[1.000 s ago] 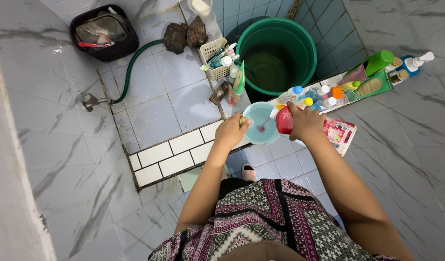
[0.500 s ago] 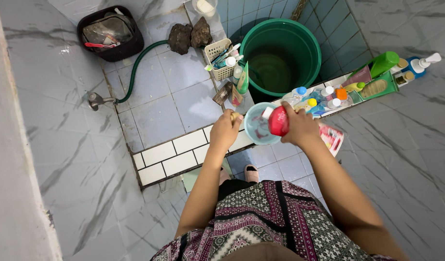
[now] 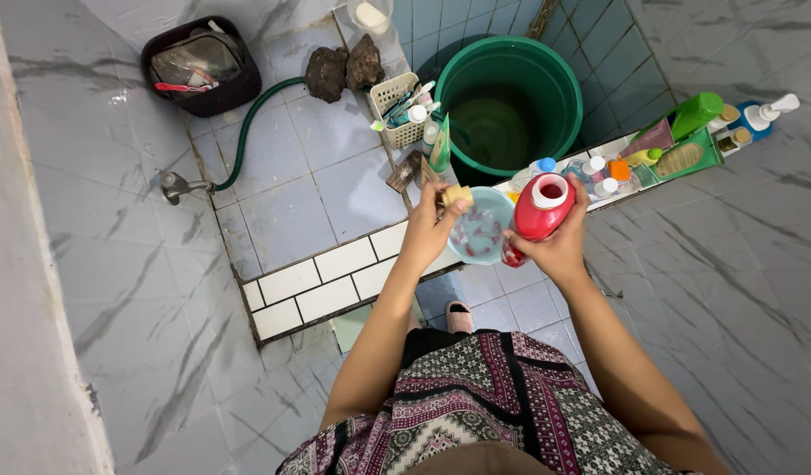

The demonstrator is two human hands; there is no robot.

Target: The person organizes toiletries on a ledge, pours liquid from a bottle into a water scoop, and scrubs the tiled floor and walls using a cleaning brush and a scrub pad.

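The right hand (image 3: 559, 246) is closed around a red bottle (image 3: 539, 211), gripping it from below and from the side. The bottle stands almost upright, and its white open mouth faces the camera. The left hand (image 3: 432, 224) is closed too; its fingertips pinch a small yellowish cap (image 3: 458, 195). The cap is near the bottle but does not touch it.

Between the two hands, just under them, there is a light blue bowl (image 3: 481, 230). The bowl rests on the white tiled ledge (image 3: 326, 277) that runs across the blue floor. I cannot tell if the left hand also touches the rim of the bowl.

Behind the bowl stands a big green bucket (image 3: 509, 110), with dark water inside. To the left of the bucket there is a white basket (image 3: 393, 104) with tubes and brushes, and beside it two dark stones (image 3: 344, 69). A green hose (image 3: 247, 132) goes from the stones to a metal tap (image 3: 178, 186) on the wall. In the far corner there is a dark bin (image 3: 205, 66). To the right of the bucket, many small bottles (image 3: 599, 167) stand in a row on a narrow shelf.

The person wears a patterned skirt (image 3: 484, 405).
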